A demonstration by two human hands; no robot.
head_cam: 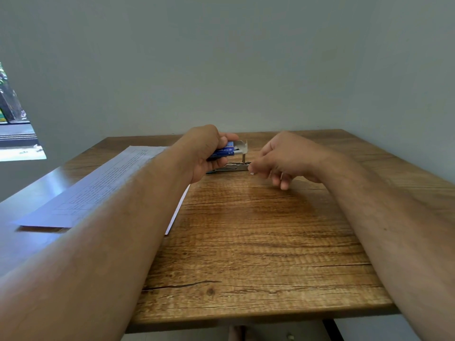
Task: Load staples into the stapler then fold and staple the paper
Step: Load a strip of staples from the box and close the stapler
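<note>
My left hand [209,153] grips a small blue staple box [227,148] above the table, its white end flap open toward the right. Just below it the stapler [234,166] lies open on the wooden table [246,242], its metal rail bare and a bit of blue body showing under my left palm. My right hand [285,158] hovers low to the right of the stapler, thumb and forefinger drawn together at the rail's right end. Whether they pinch anything is too small to tell. A printed sheet of paper [98,188] lies flat at the left, partly under my left forearm.
The table stands against a plain grey wall. Its near edge runs along the bottom of the view, with floor below. A bright doorway or window shows at the far left.
</note>
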